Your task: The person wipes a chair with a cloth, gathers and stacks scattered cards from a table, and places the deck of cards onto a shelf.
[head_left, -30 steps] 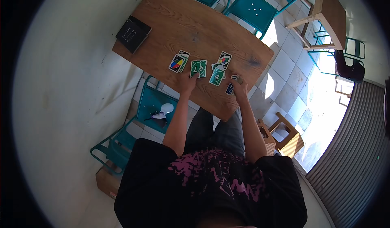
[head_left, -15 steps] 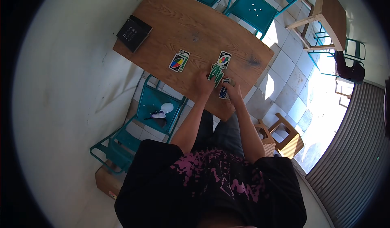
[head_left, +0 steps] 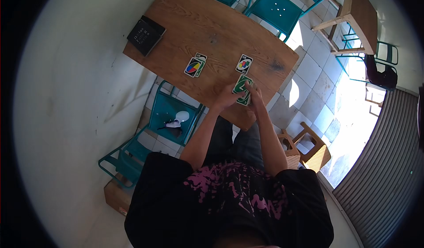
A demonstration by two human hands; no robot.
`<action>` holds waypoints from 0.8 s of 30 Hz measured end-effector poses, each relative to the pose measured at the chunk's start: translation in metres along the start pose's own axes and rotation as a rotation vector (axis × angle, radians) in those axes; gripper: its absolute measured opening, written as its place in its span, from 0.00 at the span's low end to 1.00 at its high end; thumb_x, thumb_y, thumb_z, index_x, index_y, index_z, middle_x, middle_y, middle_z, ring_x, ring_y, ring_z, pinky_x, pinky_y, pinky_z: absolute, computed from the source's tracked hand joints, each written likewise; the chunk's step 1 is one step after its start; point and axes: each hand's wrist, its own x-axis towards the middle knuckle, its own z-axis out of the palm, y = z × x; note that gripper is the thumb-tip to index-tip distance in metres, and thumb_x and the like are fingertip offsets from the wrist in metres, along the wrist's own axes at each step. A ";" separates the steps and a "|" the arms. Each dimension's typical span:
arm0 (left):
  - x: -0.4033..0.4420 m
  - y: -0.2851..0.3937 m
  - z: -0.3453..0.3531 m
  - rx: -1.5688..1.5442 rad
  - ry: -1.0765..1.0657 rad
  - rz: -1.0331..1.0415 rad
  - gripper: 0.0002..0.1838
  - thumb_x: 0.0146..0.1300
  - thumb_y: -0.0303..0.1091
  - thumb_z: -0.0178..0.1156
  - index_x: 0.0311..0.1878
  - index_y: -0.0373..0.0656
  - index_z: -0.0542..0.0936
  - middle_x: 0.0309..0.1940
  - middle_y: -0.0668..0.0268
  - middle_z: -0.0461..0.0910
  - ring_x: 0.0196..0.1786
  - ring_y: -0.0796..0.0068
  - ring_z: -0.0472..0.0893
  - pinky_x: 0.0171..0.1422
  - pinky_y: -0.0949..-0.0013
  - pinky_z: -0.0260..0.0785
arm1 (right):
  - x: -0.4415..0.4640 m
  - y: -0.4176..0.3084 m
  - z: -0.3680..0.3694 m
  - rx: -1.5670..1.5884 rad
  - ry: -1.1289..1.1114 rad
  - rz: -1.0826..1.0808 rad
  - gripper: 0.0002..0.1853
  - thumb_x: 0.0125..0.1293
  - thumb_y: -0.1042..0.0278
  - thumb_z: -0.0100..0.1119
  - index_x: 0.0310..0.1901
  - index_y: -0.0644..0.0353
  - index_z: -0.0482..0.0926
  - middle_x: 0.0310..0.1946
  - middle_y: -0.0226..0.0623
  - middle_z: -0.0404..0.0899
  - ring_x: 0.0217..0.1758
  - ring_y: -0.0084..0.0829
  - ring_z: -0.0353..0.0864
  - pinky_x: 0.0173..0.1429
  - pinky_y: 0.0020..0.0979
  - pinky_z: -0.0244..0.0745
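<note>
My left hand (head_left: 226, 97) and my right hand (head_left: 255, 97) are together near the table's front edge, both closed around a stack of Uno cards (head_left: 240, 85). Green cards show on its top; what lies under them is hidden. My right thumb reaches over the stack's upper right side. Just beyond the stack, a white card with a multicoloured middle (head_left: 244, 64) lies on the wooden table (head_left: 185, 22). Off to the left is a small overlapping pile, topped by a wild card (head_left: 193, 66) with a four-colour oval; a green card peeks out beneath it.
A dark book (head_left: 146, 36) lies at the table's left end. Teal chairs (head_left: 274, 10) stand behind the table, and another teal chair (head_left: 170, 115) at front left holds a white object. Brown stools (head_left: 311, 144) stand on the tiled floor at right.
My hands have come together. The blue cards under my right hand are no longer visible, and the green cards have moved right and nearer, uncovering the multicoloured card.
</note>
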 end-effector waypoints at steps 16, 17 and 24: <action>0.040 -0.008 -0.137 0.782 0.814 -0.080 0.19 0.54 0.38 0.72 0.44 0.35 0.81 0.39 0.52 0.83 0.43 0.54 0.82 0.48 0.58 0.74 | 0.000 -0.010 0.004 0.007 -0.048 0.008 0.18 0.61 0.69 0.65 0.51 0.64 0.74 0.31 0.37 0.79 0.30 0.32 0.84 0.36 0.38 0.86; 0.040 -0.007 -0.138 0.601 0.712 -0.151 0.20 0.53 0.38 0.73 0.43 0.34 0.81 0.38 0.52 0.83 0.42 0.54 0.82 0.47 0.59 0.74 | 0.000 -0.008 0.004 -0.004 -0.051 0.028 0.18 0.62 0.69 0.65 0.52 0.63 0.74 0.32 0.37 0.79 0.31 0.32 0.84 0.36 0.38 0.86; 0.003 -0.005 -0.116 0.478 0.623 0.020 0.16 0.54 0.34 0.72 0.41 0.33 0.82 0.34 0.54 0.84 0.36 0.61 0.83 0.43 0.62 0.74 | 0.000 -0.011 0.010 0.003 -0.053 -0.003 0.14 0.62 0.71 0.66 0.48 0.62 0.76 0.29 0.37 0.80 0.28 0.32 0.84 0.31 0.34 0.85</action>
